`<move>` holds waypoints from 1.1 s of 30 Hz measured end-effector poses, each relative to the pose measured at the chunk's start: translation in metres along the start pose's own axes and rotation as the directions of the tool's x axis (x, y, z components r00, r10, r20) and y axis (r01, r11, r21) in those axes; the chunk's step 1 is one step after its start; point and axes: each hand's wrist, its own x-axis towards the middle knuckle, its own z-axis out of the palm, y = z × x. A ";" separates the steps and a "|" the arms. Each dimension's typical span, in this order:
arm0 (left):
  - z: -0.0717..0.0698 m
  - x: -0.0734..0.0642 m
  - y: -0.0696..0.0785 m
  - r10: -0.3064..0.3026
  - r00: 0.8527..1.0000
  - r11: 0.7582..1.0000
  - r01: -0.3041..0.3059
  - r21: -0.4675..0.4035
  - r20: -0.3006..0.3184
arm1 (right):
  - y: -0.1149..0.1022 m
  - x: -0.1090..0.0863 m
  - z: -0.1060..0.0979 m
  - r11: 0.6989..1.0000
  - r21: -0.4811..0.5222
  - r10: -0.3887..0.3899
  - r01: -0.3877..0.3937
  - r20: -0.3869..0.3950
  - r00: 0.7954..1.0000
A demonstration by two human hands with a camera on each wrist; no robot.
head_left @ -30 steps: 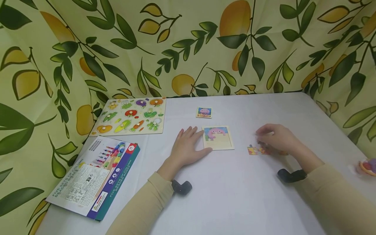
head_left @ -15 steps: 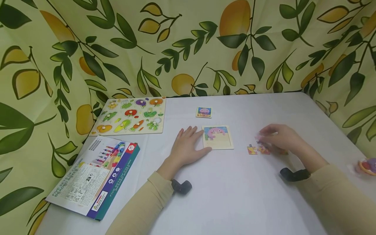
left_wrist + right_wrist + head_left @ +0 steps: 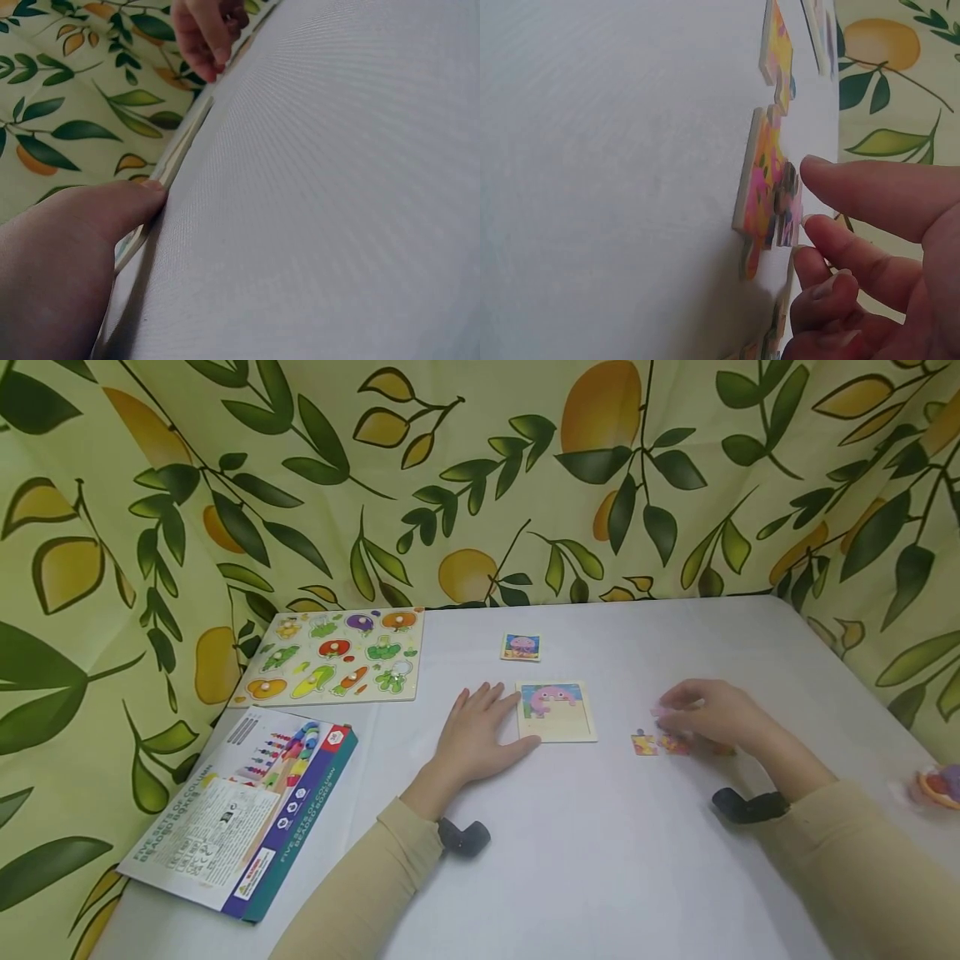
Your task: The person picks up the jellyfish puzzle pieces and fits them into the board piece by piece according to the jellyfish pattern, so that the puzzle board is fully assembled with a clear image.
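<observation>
In the head view my left hand lies flat with fingers spread at the left side of a small square puzzle board. Its thumb touches the board's edge, as the left wrist view also shows. The board bears a pink sea-creature picture in its upper part and bare wood below. To the right, my right hand has thumb and fingertips at a pink puzzle piece, pinching it at its edges. Close by lie a yellow-orange puzzle piece and a pink-orange one. Another piece is partly hidden under the hand.
A small picture card lies behind the board. At the left are a vegetable peg puzzle and a boxed bead set. A round colourful object sits at the right edge. Patterned cloth hangs behind the table.
My right hand has shifted slightly right, and the pink piece at its fingertips shows more plainly. My left hand and the board have hardly moved.
</observation>
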 end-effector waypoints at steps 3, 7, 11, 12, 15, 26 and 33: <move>0.000 0.000 0.000 -0.001 1.000 1.000 0.001 -0.003 -0.002 | -0.002 0.001 0.000 1.000 -0.017 0.001 -0.001 -0.003 1.000; 0.000 0.000 0.001 -0.002 1.000 1.000 0.002 0.000 -0.002 | -0.003 0.003 0.001 0.999 -0.048 0.007 -0.007 -0.008 1.000; 0.001 0.000 0.001 0.001 1.000 1.000 -0.001 -0.003 -0.006 | -0.005 0.003 0.001 0.998 -0.051 0.020 -0.020 -0.007 1.000; 0.001 0.000 0.001 0.001 1.000 1.000 -0.001 -0.005 -0.007 | -0.005 0.003 0.002 0.999 -0.048 0.021 -0.021 -0.009 1.000; 0.001 0.000 0.001 0.001 1.000 1.000 -0.001 -0.006 -0.009 | -0.008 0.001 0.002 0.999 -0.030 0.030 -0.031 -0.009 0.999; 0.001 0.000 0.001 -0.004 1.000 1.000 0.004 -0.009 -0.011 | -0.009 0.001 0.006 0.997 0.009 0.071 -0.071 -0.017 0.997; 0.001 0.000 0.001 -0.007 1.000 1.000 0.007 -0.006 -0.010 | -0.010 0.001 0.007 0.997 0.045 0.062 -0.061 -0.032 0.998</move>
